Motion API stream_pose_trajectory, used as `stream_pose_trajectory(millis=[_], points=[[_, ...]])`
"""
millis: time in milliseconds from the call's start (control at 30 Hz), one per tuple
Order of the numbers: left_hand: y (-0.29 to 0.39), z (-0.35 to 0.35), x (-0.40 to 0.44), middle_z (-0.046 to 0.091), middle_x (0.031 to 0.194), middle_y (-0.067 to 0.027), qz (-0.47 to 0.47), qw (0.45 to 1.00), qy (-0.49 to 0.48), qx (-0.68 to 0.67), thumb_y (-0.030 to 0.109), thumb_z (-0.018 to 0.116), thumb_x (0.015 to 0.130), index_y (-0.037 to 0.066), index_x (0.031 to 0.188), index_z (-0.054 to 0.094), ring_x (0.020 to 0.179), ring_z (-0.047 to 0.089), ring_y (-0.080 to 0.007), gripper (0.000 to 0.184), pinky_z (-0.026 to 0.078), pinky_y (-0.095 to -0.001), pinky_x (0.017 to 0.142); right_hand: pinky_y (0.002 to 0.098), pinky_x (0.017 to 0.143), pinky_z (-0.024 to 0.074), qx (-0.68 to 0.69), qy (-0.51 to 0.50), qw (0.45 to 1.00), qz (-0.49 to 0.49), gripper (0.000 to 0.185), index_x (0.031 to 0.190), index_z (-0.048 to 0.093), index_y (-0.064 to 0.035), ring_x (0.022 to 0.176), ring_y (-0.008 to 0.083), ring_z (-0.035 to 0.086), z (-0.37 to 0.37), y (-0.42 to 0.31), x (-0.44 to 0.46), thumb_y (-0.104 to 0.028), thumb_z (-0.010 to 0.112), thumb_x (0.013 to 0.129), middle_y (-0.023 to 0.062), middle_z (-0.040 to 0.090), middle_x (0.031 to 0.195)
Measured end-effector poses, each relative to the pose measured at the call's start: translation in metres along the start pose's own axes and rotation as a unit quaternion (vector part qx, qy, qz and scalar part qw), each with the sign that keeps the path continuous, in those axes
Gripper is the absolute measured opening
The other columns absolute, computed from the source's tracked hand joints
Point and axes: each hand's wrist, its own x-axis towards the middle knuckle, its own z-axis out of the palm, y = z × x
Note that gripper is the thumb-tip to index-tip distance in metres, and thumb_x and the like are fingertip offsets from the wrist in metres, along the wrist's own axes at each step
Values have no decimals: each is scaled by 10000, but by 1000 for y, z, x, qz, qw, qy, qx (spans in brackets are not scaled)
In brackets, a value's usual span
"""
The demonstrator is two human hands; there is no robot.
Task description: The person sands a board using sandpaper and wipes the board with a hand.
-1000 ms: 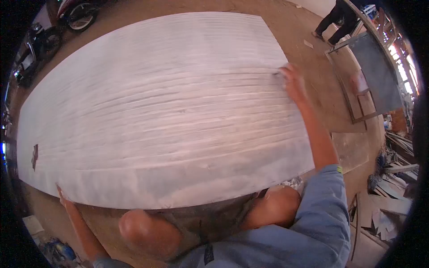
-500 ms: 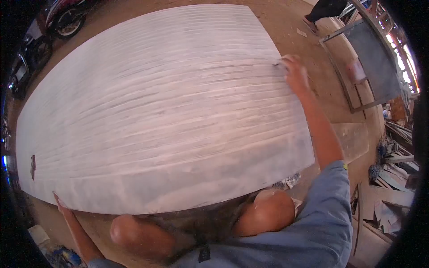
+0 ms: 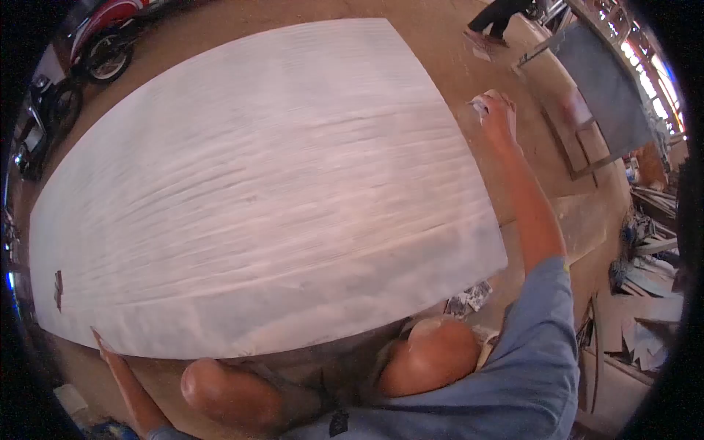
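Observation:
A large white panel, covered in long streaks and powdery smears, lies flat in front of my knees. Along its near left edge my left hand grips the rim, a finger or thumb showing on top and the rest largely hidden. Past the panel's right edge, my right hand is raised with its fingers closed round a small pale piece. Whether that piece is folded abrasive paper or cloth I cannot make out. A dark slot marks the panel near its left end.
Motorbikes stand at the upper left. A person's legs show at the top right, close to a framed grey panel. Scrap pieces are heaped along the right side. Crumpled paper lies beside my right knee.
My right hand has moved right, off the panel's edge, still holding the pale piece. My left hand stays at the rim. The view has shifted slightly, and the other person's legs have moved left.

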Motion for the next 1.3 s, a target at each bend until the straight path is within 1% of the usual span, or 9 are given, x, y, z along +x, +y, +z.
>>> stream_pose_trajectory(millis=[233,367,433,533,633,833,1067,1167,1300], points=[[-16,-26,22,251,1518,-79,89,964,18,251,433,368,948,87,1469,221,1396,208,-299,642,139,-466,1165,425,932,374,148,45,968,-197,221,923,671,-94,1058,263,522,47,-96,23,-79,654,703,58,610,999],[-17,-59,58,223,1532,-50,165,679,2,715,474,335,952,115,1480,200,1405,187,-269,652,115,-483,1163,400,936,373,167,-28,939,-300,252,922,645,-30,1032,280,511,8,-209,21,-26,619,671,96,594,950],[-3,-59,61,242,1523,-42,105,655,-5,748,513,318,947,126,1487,172,1391,219,-268,680,138,-490,1159,419,952,372,156,-3,954,-255,273,960,659,-62,1060,286,516,44,-154,20,-32,614,692,90,607,992],[-14,-56,51,271,1497,-52,123,763,38,634,492,337,945,111,1476,192,1356,253,-267,669,170,-481,1134,437,964,375,135,-25,983,-124,296,990,676,-96,1084,288,521,45,-66,22,-34,589,714,82,620,1024],[-21,-52,44,300,1472,-62,126,822,48,553,472,355,943,97,1465,213,1321,286,-267,658,202,-472,1110,446,963,375,39,20,980,-193,252,954,685,-101,1080,289,525,39,-82,17,-61,594,722,95,621,1016],[-11,-30,30,357,1420,-82,123,874,52,467,431,393,939,67,1443,253,1252,353,-265,637,265,-455,1062,418,933,349,245,47,899,-361,160,877,653,-77,912,250,523,32,-299,28,-56,584,735,64,571,830],[-15,-24,18,424,1360,-106,100,948,52,298,383,436,934,33,1417,300,1171,431,-264,612,339,-435,1005,421,939,388,155,1,978,-141,264,996,667,-96,1013,297,547,43,-73,15,-68,589,746,121,613,1040],[-20,-21,13,453,1334,-116,94,974,49,198,362,455,932,18,1406,320,1136,465,-263,601,371,-426,981,442,956,373,52,-61,975,-208,297,1025,660,-80,1048,309,540,16,-114,20,-70,592,736,135,609,1082],[-16,1,-9,491,1300,-129,88,991,53,81,335,480,929,-1,1391,347,1090,509,-262,586,413,-415,948,440,981,329,254,24,912,-322,294,958,661,-27,1038,310,506,39,-304,28,-29,615,668,133,592,996]])
